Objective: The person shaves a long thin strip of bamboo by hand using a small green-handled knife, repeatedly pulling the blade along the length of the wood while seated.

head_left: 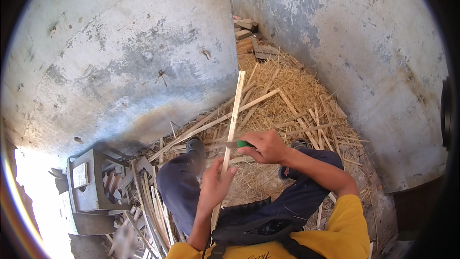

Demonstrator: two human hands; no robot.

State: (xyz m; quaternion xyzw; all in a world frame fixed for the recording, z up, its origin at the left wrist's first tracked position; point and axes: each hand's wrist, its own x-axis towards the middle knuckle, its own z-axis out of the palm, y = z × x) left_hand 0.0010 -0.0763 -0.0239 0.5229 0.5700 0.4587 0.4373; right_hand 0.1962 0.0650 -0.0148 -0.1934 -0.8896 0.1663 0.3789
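Two hands point(216, 182) point(267, 147), knife point(243, 143) against strip point(235, 116), scraps point(114, 184) seen through frame point(89, 202)

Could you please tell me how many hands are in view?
2: the left hand is on the wood strip, and the right hand grips the knife. No others show.

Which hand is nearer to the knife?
Right. The right hand holds the knife; the left hand is apart from it, gripping the wooden strip closer to the person's body.
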